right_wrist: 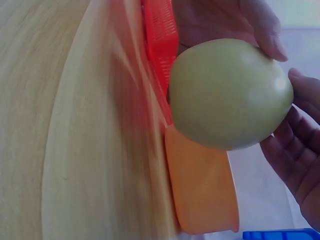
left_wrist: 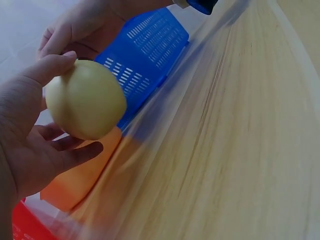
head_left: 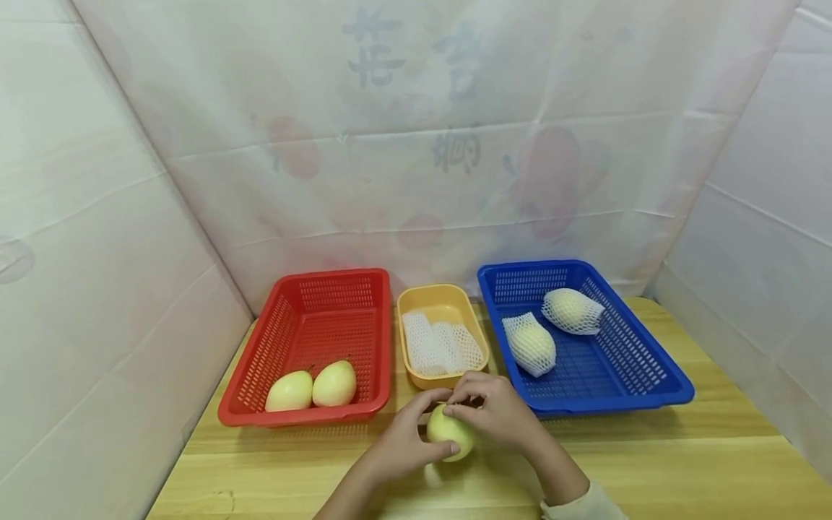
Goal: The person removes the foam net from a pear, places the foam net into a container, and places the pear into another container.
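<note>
A pale yellow-green pear [head_left: 450, 432] is held above the front of the table, just in front of the yellow basket. My left hand [head_left: 404, 442] grips its side, thumb toward the camera and fingers around the far side; the left wrist view shows the same pear [left_wrist: 87, 100] between thumb and fingers. At the pear's top end, the thumb and curled fingers of my right hand [head_left: 497, 412] pinch it around the stem. The stem itself is hidden by those fingers. In the right wrist view the right hand [right_wrist: 300, 145] touches the pear's end.
Two bare pears [head_left: 334, 384] lie at the front of the red basket [head_left: 305, 419] on the left. White foam net sleeves [head_left: 442, 347] fill part of the yellow basket [head_left: 437, 295]. Two net-wrapped pears [head_left: 533, 347] lie in the blue basket [head_left: 611, 401]. Behind hangs a pale curtain [head_left: 416, 180].
</note>
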The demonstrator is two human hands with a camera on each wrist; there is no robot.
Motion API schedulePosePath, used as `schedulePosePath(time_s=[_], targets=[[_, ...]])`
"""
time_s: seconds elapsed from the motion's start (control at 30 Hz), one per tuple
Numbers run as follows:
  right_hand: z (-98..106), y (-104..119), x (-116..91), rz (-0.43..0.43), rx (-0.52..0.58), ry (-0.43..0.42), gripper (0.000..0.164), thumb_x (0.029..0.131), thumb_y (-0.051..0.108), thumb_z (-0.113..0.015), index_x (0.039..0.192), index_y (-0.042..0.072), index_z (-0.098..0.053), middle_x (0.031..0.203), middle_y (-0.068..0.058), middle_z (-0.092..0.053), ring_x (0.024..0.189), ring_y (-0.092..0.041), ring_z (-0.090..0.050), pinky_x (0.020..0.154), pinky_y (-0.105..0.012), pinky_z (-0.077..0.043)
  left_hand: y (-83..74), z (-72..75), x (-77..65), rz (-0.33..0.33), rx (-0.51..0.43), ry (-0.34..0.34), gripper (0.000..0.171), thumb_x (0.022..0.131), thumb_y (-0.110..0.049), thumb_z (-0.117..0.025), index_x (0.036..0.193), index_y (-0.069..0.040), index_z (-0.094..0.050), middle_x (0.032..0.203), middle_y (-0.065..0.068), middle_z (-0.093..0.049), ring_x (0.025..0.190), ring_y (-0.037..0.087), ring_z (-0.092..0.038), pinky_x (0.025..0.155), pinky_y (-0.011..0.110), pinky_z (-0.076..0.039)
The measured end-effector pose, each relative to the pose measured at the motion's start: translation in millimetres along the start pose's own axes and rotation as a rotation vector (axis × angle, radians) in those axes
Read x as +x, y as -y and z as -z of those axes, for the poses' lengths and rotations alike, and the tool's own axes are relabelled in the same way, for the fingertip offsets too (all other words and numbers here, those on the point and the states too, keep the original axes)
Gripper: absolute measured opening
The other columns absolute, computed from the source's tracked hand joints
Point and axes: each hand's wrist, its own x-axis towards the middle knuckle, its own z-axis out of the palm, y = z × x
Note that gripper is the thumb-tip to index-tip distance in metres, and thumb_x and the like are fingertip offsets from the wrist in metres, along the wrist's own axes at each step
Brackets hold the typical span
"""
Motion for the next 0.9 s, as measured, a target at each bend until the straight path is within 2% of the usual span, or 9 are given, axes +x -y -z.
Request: schedulePosePath(time_s=[0.1, 0.23, 0.37, 0.5, 0.63, 0.77, 0.9], targets=[[-0.1, 1.8, -0.2, -0.017, 0.000, -0.055, 0.009, 0.086, 0.025, -0.077, 0.083, 0.032, -0.073, 0.083, 0.018, -0.065, 0.073, -0.002, -0.059, 0.062, -0.023, -0.053, -1.4, -1.2, -0.2, -0.024, 0.030, -0.035, 0.070, 0.080, -0.032, -0.082, 0.141, -0.030, -0.046, 0.141, 0.001, -0.050, 0.113, 0.017, -0.060, 0.083, 0.025, -0.055], [0.8, 5.1, 0.2, -0.044, 0.039, -0.105, 0.008, 0.086, 0.025, -0.077, 0.082, 0.031, -0.073, 0.083, 0.015, -0.065, 0.073, -0.005, -0.060, 0.062, -0.024, -0.054, -3.8, -2.3, 0.3, -0.034, 0.063, -0.089, 0.069, 0.078, -0.035, -0.083, 0.138, -0.032, -0.049, 0.136, -0.004, -0.053, 0.110, 0.014, -0.059, 0.087, 0.029, -0.054], [1.6, 6.3, 0.8, -0.044, 0.083, -0.126, 0.006, 0.089, 0.022, -0.074, 0.093, 0.026, -0.074, 0.090, 0.011, -0.068, 0.077, -0.007, -0.062, 0.064, -0.026, -0.056, -8.3, -2.9, -0.2, -0.017, 0.017, -0.130, 0.066, 0.080, -0.035, -0.082, 0.137, -0.032, -0.050, 0.135, -0.002, -0.055, 0.113, 0.017, -0.058, 0.088, 0.029, -0.054], [1.6, 5.3, 0.3, -0.022, 0.115, -0.125, 0.019, 0.092, 0.015, -0.070, 0.110, 0.020, -0.070, 0.106, 0.005, -0.068, 0.086, -0.010, -0.065, 0.070, -0.028, -0.058, -14.5, -3.7, -0.8, -0.027, -0.097, -0.169, 0.065, 0.083, -0.029, -0.079, 0.140, -0.028, -0.048, 0.137, 0.005, -0.053, 0.119, 0.025, -0.056, 0.086, 0.028, -0.056], [1.6, 4.7, -0.1, -0.009, 0.152, -0.065, 0.036, 0.090, 0.012, -0.070, 0.126, 0.018, -0.064, 0.122, -0.001, -0.063, 0.099, -0.014, -0.065, 0.080, -0.031, -0.058, -21.1, -2.1, -1.1, -0.073, -0.205, -0.203, 0.064, 0.088, -0.020, -0.074, 0.144, -0.020, -0.043, 0.142, 0.012, -0.049, 0.123, 0.029, -0.055, 0.087, 0.031, -0.057], [0.4, 6.3, -1.4, -0.003, 0.168, -0.007, 0.058, 0.085, 0.015, -0.077, 0.138, 0.018, -0.055, 0.134, -0.003, -0.057, 0.113, -0.016, -0.060, 0.089, -0.034, -0.056, -25.4, 0.8, -1.3, -0.099, -0.255, -0.234, 0.058, 0.091, -0.013, -0.069, 0.143, -0.012, -0.043, 0.138, 0.017, -0.051, 0.118, 0.027, -0.058, 0.086, 0.032, -0.057], [-2.8, 10.2, -2.1, -0.026, 0.161, 0.006, 0.074, 0.079, 0.022, -0.084, 0.143, 0.023, -0.049, 0.138, 0.001, -0.054, 0.117, -0.015, -0.057, 0.093, -0.035, -0.055, -26.9, 3.6, -2.0, -0.109, -0.287, -0.263, 0.053, 0.093, -0.010, -0.065, 0.142, -0.008, -0.045, 0.134, 0.016, -0.052, 0.115, 0.024, -0.057, 0.088, 0.031, -0.057]])
